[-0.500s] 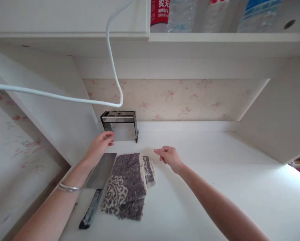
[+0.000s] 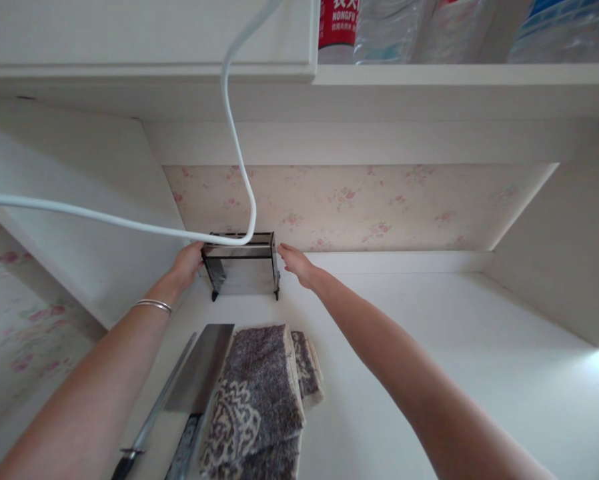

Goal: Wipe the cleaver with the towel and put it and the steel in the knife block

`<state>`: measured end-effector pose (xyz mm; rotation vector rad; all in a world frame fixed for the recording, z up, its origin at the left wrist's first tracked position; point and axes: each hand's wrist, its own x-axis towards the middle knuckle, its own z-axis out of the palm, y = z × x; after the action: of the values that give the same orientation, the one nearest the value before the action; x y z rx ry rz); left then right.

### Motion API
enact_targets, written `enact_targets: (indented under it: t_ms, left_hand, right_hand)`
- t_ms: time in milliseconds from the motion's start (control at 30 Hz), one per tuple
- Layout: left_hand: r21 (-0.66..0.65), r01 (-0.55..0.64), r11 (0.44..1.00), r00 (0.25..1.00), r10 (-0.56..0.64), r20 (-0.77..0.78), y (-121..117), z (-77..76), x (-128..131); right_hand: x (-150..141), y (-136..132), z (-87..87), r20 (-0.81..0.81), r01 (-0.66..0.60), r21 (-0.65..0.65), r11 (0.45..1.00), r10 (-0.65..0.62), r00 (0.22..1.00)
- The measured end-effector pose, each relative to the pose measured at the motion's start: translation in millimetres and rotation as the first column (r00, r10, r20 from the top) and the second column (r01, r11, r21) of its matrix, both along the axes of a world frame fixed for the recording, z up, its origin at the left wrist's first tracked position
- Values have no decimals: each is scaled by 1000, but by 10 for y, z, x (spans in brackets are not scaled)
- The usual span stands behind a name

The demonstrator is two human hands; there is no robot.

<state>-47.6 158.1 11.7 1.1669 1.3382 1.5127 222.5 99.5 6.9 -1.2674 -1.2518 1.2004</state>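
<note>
A small dark, see-through rack stands at the back of the white counter against the flowered wall. My left hand grips its left end and my right hand presses on its right end, so both hands clasp the rack from either side. Nearer to me lie a cleaver with a wide steel blade, a thin honing rod to its left, and a folded grey patterned cloth to its right.
A white cable hangs from above and loops across the rack's top toward the left. A shelf overhead holds water bottles. White cabinet walls close in both sides of the counter.
Both hands reached back from above the cloth and cleaver to the rack and took hold of its two ends. The view shifted forward, bringing the honing rod into sight.
</note>
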Motion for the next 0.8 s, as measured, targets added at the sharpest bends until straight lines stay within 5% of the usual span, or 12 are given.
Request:
enact_targets:
  t_ms: [300, 567, 800]
  left_hand:
    - [3, 51, 999, 991, -51, 123, -319, 114, 166]
    - [189, 344, 920, 914, -374, 156, -815, 422, 655]
    - [212, 589, 780, 767, -622, 159, -1135, 354, 1374]
  right_hand:
    - [-220, -25, 120, -87, -7, 78, 997, 14, 996]
    - [529, -452, 482, -163, 37, 168, 985, -10, 987]
    - [1312, -809, 674, -114, 206, 154, 966, -189, 975]
